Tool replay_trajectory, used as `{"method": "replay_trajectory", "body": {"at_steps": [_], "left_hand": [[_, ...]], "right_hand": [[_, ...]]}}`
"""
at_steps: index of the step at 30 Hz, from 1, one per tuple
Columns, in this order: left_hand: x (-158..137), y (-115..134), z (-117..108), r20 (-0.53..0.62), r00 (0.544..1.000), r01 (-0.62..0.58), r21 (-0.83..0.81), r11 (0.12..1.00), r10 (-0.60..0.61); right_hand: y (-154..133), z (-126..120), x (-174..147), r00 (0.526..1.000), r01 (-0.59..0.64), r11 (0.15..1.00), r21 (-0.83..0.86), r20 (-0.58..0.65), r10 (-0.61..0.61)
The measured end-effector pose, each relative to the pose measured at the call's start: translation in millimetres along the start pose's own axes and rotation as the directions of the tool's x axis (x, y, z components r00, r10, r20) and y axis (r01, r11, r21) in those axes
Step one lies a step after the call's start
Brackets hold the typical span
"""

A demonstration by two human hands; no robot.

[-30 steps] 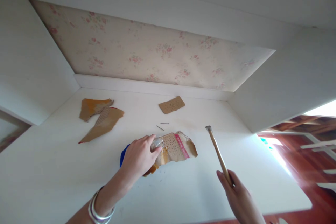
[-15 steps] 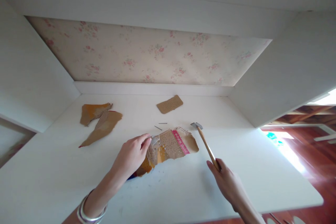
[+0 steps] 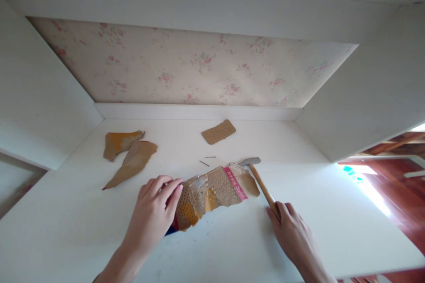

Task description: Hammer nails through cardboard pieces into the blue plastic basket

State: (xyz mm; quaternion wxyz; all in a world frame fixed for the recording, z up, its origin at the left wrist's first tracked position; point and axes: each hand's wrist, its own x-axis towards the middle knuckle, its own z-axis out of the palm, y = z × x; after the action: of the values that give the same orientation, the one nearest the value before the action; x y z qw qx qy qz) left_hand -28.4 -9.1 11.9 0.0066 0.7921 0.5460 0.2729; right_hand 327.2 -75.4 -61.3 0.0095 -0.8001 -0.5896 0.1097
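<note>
A torn piece of cardboard (image 3: 221, 188), dotted with small holes and crossed by a pink strip, lies in front of me. Clear tape shows on its surface, and its left end is partly hidden. My left hand (image 3: 154, 208) is closed at that end, thumb and fingers pinching near the upper left edge. In my right hand (image 3: 290, 230) is a hammer (image 3: 262, 184), gripped by its wooden handle. Its grey metal head is down beside the cardboard's upper right corner. Two nails (image 3: 207, 160) lie loose just behind the cardboard.
Two torn cardboard scraps (image 3: 134, 163) lie at the left of the white table (image 3: 332, 212). A small holed cardboard piece (image 3: 219, 131) sits near the back ledge. White panels rise at both sides, with floral wallpaper (image 3: 202, 66) behind. Reddish floor shows at right.
My left hand has slid left along the cardboard, uncovering more of its holed surface. The hammer head has turned and sits closer to the cardboard. The view has shifted slightly.
</note>
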Motion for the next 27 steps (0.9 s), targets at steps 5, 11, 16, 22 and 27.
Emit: {"method": "replay_trajectory", "body": {"at_steps": [5,11,16,22,27], "left_hand": [[-18.5,16.8,-3.5,0.036,0.994,-0.103,-0.090,0.991,0.106],[-27.4,27.2,7.2,0.095,0.988,-0.113,-0.109,0.987,0.124],[-28.8,20.8,11.5,0.048,0.984,-0.169,-0.076,0.983,0.173],[-37.5,10.1,12.0,0.032,0.951,-0.306,-0.033,0.951,0.307],[-40.5,6.9,14.5,-0.022,0.961,-0.278,-0.077,0.957,0.277]], "right_hand": [[2.0,-10.5,8.2,0.999,0.035,0.999,0.034,0.020,-0.036],[-34.5,-71.2,18.6,0.973,0.108,0.955,0.275,-0.228,-0.044],[-120.8,-94.4,4.0,0.891,0.453,0.822,0.345,-0.135,-0.434],[-178.8,-81.6,14.0,0.870,0.492,0.862,0.118,-0.050,-0.490],[-185.5,-91.3,36.8,0.864,0.502,0.860,0.092,0.001,-0.504]]}}
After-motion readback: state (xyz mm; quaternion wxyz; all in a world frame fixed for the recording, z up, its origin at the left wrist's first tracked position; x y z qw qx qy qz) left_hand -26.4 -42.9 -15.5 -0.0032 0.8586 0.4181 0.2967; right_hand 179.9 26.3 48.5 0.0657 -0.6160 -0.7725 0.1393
